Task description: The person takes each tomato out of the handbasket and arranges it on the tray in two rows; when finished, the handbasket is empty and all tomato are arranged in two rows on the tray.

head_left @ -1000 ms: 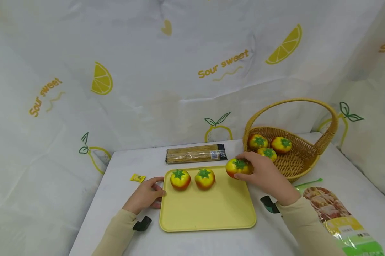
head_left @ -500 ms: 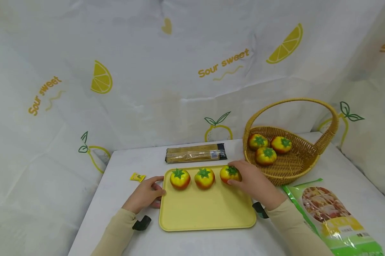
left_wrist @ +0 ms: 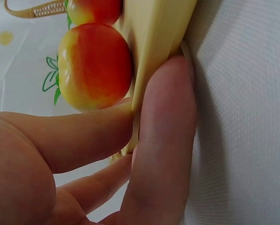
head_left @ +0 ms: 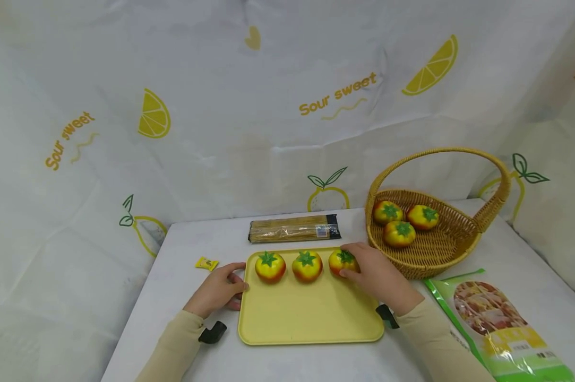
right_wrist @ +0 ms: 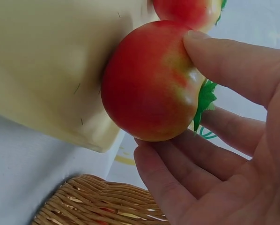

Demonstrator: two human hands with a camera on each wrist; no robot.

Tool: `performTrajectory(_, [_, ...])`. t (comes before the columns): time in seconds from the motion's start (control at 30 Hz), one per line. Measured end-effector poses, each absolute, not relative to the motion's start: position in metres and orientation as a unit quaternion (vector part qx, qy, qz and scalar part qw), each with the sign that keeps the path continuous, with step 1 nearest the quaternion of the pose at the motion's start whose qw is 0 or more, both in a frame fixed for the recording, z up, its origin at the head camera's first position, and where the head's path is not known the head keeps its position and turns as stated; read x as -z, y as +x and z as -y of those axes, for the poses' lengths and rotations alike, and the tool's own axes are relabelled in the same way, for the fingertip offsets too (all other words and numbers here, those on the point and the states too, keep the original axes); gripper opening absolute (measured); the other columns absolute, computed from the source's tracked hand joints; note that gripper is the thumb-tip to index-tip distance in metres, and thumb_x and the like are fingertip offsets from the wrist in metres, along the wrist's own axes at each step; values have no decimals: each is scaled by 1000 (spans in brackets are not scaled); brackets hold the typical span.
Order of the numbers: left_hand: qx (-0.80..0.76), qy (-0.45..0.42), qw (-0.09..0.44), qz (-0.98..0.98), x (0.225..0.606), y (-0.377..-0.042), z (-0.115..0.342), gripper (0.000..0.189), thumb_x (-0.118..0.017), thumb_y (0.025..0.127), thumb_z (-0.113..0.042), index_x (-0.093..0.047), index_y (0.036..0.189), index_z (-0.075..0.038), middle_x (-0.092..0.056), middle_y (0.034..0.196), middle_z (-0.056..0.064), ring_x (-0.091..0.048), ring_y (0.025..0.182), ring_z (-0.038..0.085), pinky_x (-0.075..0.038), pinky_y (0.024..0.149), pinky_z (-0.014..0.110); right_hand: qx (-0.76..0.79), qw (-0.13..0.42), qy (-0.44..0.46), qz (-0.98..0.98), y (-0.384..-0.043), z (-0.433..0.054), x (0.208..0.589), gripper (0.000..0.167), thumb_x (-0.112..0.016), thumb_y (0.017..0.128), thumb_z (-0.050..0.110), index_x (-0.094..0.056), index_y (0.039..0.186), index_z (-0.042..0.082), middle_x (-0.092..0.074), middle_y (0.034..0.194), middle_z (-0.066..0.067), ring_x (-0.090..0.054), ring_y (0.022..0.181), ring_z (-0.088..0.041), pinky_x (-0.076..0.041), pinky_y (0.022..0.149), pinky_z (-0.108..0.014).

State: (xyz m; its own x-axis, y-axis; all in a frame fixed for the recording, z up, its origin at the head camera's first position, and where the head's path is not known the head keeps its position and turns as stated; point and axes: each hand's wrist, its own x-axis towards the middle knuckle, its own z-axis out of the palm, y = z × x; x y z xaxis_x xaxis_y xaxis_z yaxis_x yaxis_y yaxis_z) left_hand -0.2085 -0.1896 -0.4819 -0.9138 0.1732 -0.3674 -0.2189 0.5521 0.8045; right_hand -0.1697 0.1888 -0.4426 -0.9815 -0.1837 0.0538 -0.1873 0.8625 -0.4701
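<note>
My right hand [head_left: 377, 273] holds a red-and-yellow toy tomato [right_wrist: 147, 86] with a green leafy top, thumb on one side and fingers on the other. This tomato is at the far right corner of the yellow tray [head_left: 311, 318], low over or on its surface. Two more tomatoes, the left one [head_left: 270, 267] and the middle one [head_left: 307, 266], sit in a row along the tray's far side. At the tray's left edge, my left hand [head_left: 217, 289] grips the rim between thumb and fingers, as the left wrist view shows close up.
A wicker basket [head_left: 426, 260] with a tall handle stands at the back right, with several tomatoes [head_left: 399, 234] inside. Behind the tray lies a packet of dry noodles [head_left: 294, 229]. A small yellow wrapped candy [head_left: 206, 263] is at left, a green food bag [head_left: 497, 323] at right.
My right hand has carried the tomato left and slightly down, from beside the basket to the tray's far right corner. The left hand stays at the tray's edge.
</note>
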Motion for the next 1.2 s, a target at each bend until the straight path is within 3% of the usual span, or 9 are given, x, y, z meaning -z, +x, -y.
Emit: performTrajectory(1.2, [-471,-16,209,-857,481,-208,189,61,-78,99,-11,-56,156,-14,-66,105,11,-71,70,19,-68,63,35,-243,1,101,965,-170,-190,440,58,-81,99,29,-61,147,3,-66,145,-21,-65,133,-41,-55,113,-60])
